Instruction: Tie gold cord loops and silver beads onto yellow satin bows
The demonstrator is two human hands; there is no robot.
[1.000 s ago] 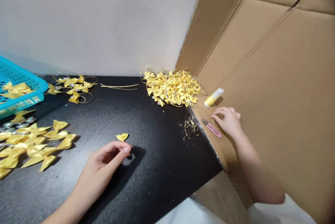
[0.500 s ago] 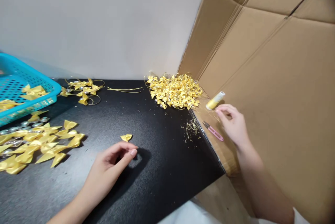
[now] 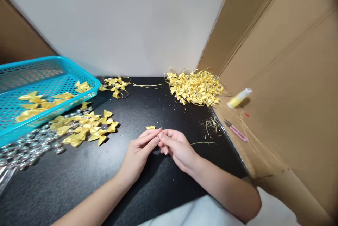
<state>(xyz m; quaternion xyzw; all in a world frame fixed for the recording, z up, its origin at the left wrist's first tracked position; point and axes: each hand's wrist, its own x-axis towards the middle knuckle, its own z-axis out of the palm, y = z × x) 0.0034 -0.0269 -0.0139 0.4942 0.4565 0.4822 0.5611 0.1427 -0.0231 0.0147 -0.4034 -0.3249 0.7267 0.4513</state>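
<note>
Back from the spool (image 3: 239, 98), the right hand (image 3: 176, 145) meets the left hand (image 3: 139, 150), fingertips pinched beside a ribbon bow (image 3: 150, 127); what they grip is unclear. Tying it needs fine, steady fingers.

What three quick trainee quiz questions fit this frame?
1. True or false: the snips lie on the cardboard, not the black table.
2. Where do the left hand and right hand meet? A) over the basket B) fingertips together just below one bow C) on the spool
3. Which is nearer the spool: the bow pile or the silver beads?

Key: 1 true. 2 B. 3 the bow pile.
</note>
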